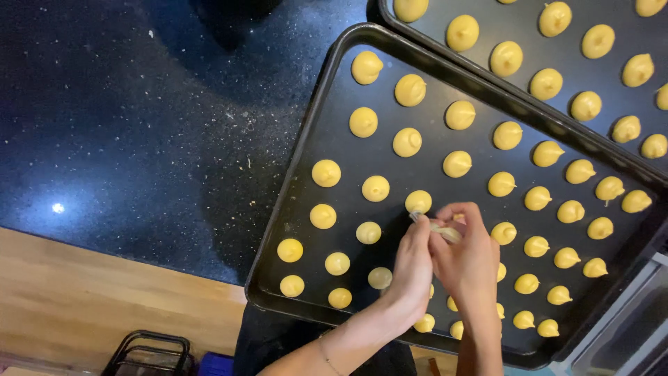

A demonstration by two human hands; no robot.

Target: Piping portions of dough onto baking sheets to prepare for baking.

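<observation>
While two trays [313,132] of yellow dough mounds [376,188], both hands' fingers [445,212] clenched on one piping bag [440,230].

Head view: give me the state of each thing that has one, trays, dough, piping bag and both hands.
Near tray: flat on the dark counter, nearly filled with rows of dough mounds.
Far tray: beside it, edges touching, also carrying mounds.
Dough mounds: yellow, piped, raw-looking, spaced apart.
Piping bag: clear, pinched between both hands, tip down over the near tray.
Left hand: closed on the bag.
Right hand: closed on the bag.
</observation>
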